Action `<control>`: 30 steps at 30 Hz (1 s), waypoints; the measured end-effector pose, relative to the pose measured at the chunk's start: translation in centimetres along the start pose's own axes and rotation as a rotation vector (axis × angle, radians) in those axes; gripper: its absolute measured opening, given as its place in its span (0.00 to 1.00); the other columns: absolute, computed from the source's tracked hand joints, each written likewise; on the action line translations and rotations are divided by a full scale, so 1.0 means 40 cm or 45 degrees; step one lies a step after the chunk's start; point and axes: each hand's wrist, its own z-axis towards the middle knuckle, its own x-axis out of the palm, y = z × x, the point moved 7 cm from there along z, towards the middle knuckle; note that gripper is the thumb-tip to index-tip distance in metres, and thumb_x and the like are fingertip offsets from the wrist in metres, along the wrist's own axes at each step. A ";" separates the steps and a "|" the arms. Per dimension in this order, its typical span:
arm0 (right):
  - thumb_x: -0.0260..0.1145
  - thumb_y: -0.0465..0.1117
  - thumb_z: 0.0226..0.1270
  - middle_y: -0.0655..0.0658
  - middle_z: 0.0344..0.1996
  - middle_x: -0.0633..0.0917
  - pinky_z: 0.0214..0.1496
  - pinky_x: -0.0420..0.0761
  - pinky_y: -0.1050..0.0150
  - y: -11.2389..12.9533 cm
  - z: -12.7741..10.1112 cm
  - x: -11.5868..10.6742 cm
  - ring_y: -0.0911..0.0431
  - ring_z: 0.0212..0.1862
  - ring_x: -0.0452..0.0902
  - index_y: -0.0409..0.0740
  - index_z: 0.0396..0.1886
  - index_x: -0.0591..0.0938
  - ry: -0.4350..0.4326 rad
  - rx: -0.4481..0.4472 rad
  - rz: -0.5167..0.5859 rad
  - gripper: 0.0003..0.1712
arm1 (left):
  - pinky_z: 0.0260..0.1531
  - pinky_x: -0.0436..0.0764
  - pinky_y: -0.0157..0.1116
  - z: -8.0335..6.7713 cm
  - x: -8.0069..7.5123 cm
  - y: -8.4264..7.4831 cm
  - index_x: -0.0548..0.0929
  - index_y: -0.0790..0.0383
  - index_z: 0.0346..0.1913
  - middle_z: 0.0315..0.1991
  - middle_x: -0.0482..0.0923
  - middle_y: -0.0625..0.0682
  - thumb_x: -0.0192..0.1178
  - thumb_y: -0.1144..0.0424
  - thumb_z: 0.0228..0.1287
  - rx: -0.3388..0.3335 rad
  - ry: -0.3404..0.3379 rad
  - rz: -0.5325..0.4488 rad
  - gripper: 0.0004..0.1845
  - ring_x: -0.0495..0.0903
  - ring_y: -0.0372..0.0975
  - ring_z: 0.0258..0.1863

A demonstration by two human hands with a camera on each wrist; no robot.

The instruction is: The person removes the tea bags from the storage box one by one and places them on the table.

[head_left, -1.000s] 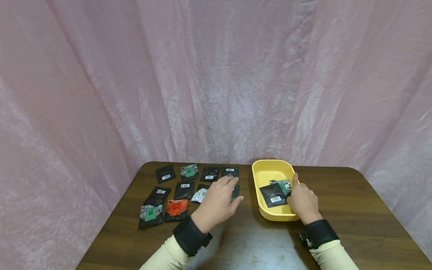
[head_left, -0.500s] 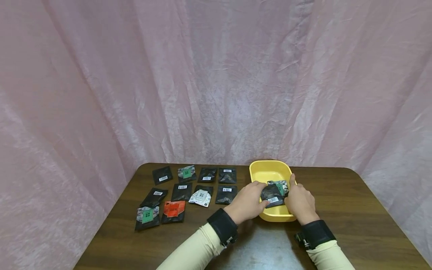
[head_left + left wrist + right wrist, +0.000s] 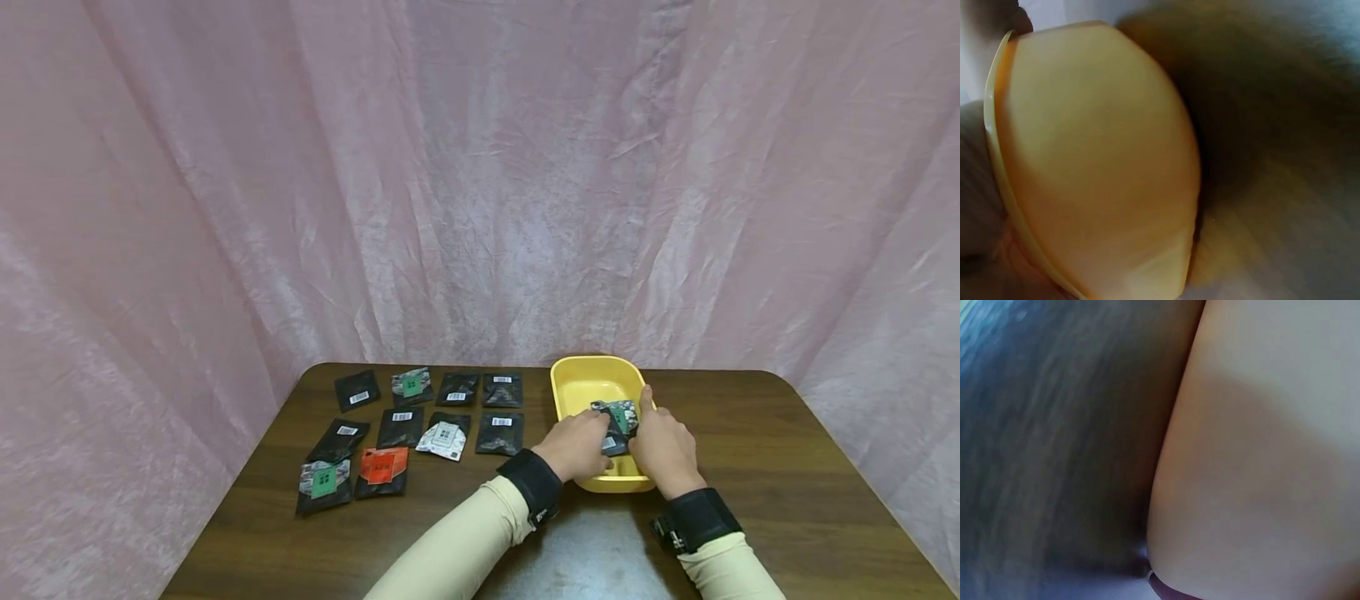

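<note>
In the head view, my left hand reaches over the near left rim of a yellow plastic tub. Its fingers curl onto a small flat black packet lying inside, and they cover its left part. Beside that packet lies another one with a green label and floral print. My right hand grips the tub's right rim, one finger straight along the edge. The left wrist view shows mostly the tub's outer wall; the right wrist view, blurred, shows skin close up, with the fingers hidden.
Several more packets lie in loose rows at the table's left. Most are black with barcodes; one has an orange label, one a white floral front, and two have green labels. A pink curtain hangs behind the brown table.
My left hand has moved right, from above the packets on the table to the black packet in the tub. The right hand has stayed at the rim. The view has shifted slightly.
</note>
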 end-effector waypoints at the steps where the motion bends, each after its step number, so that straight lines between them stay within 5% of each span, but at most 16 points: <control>1: 0.68 0.36 0.63 0.26 0.40 0.83 0.33 0.82 0.42 0.002 0.001 -0.003 0.39 0.32 0.82 0.28 0.84 0.54 -0.007 -0.001 -0.001 0.54 | 0.55 0.85 0.35 0.006 0.003 -0.001 0.82 0.55 0.64 0.59 0.86 0.47 0.75 0.43 0.62 -0.002 0.014 0.031 0.32 0.85 0.38 0.57; 11: 0.68 0.37 0.64 0.24 0.44 0.83 0.37 0.83 0.38 0.020 0.007 -0.011 0.33 0.37 0.84 0.28 0.85 0.52 -0.013 -0.027 0.009 0.55 | 0.56 0.82 0.38 0.050 0.035 0.010 0.80 0.51 0.69 0.61 0.87 0.44 0.67 0.34 0.67 -0.110 0.114 0.171 0.35 0.86 0.37 0.58; 19: 0.68 0.36 0.63 0.25 0.42 0.84 0.34 0.82 0.39 0.017 0.002 -0.017 0.33 0.35 0.84 0.28 0.84 0.53 -0.030 -0.038 0.002 0.54 | 0.33 0.82 0.37 0.056 0.033 0.005 0.85 0.48 0.59 0.46 0.89 0.43 0.64 0.49 0.70 -0.140 0.023 0.135 0.18 0.87 0.37 0.38; 30: 0.68 0.37 0.65 0.24 0.44 0.83 0.34 0.82 0.39 0.000 0.000 0.002 0.34 0.35 0.84 0.29 0.85 0.52 0.016 0.001 -0.002 0.54 | 0.26 0.80 0.36 0.046 0.038 -0.003 0.84 0.46 0.49 0.37 0.87 0.41 0.68 0.51 0.68 -0.167 -0.094 0.140 0.10 0.86 0.35 0.32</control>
